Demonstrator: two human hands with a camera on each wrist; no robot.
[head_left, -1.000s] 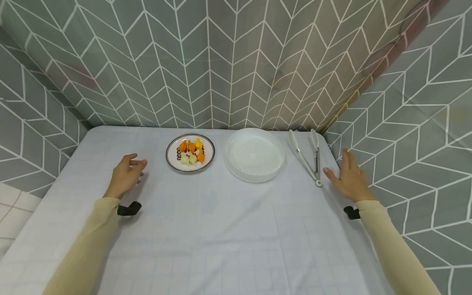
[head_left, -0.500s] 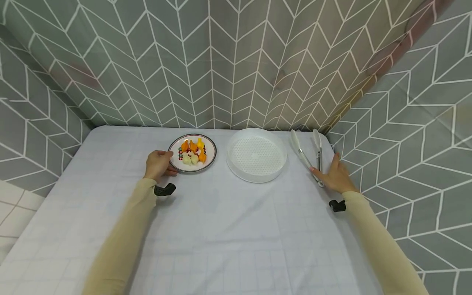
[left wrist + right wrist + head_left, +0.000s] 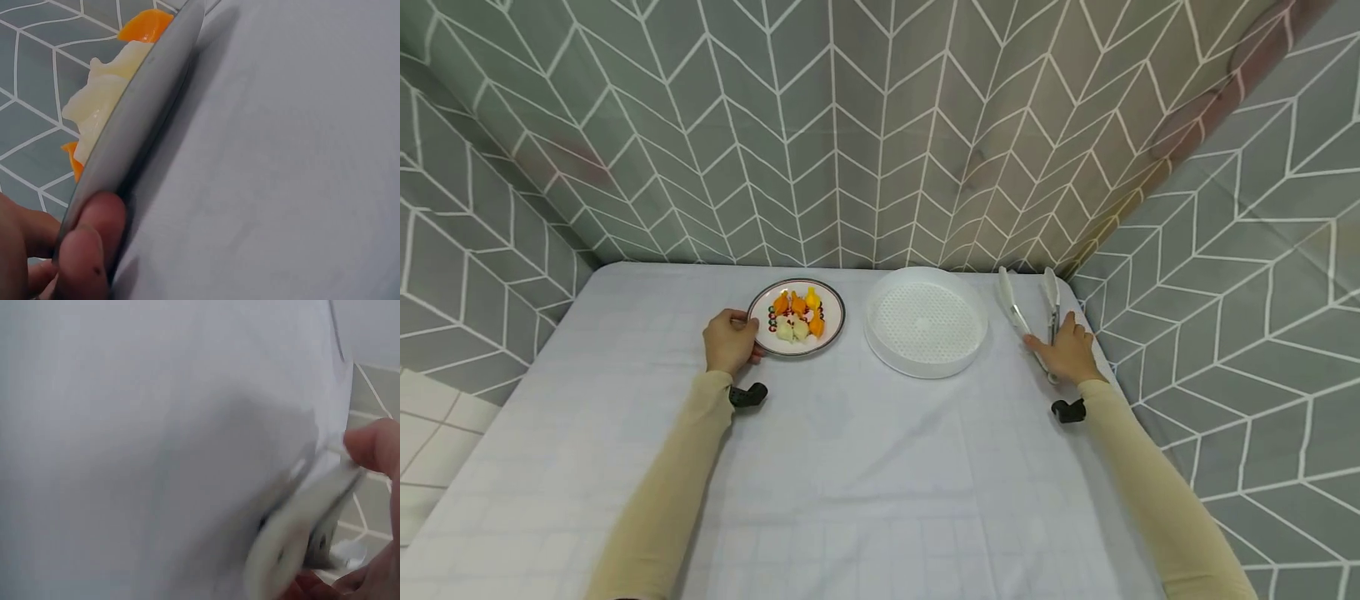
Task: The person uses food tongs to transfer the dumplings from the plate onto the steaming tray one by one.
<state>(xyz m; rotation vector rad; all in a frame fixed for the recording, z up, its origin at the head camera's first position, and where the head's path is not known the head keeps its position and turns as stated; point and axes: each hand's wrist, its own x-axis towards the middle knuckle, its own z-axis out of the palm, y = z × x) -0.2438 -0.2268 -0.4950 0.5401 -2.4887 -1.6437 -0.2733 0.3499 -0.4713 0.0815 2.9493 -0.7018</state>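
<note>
My left hand grips the left rim of a small white plate with a dark edge line. In the left wrist view, fingertips press under the plate, which looks tilted there. On it lie several orange and yellow pieces and pale, lobed pieces; their exact kind is unclear. My right hand holds a pair of tongs near the hinge end, thumb on one arm and fingers on the other. The tongs' two arms are spread, their pale tips pointing to the back. The hinge end appears blurred in the right wrist view.
Between the plate and the tongs stands a round white tray with a perforated-looking bottom and low wall. A white cloth covers the table. Patterned grey curtains hang behind it and close along the right side.
My left hand has moved right from the bare cloth and taken hold of the plate's rim. My right hand has moved left onto the tongs. Plate, tray and tongs stay in place.
</note>
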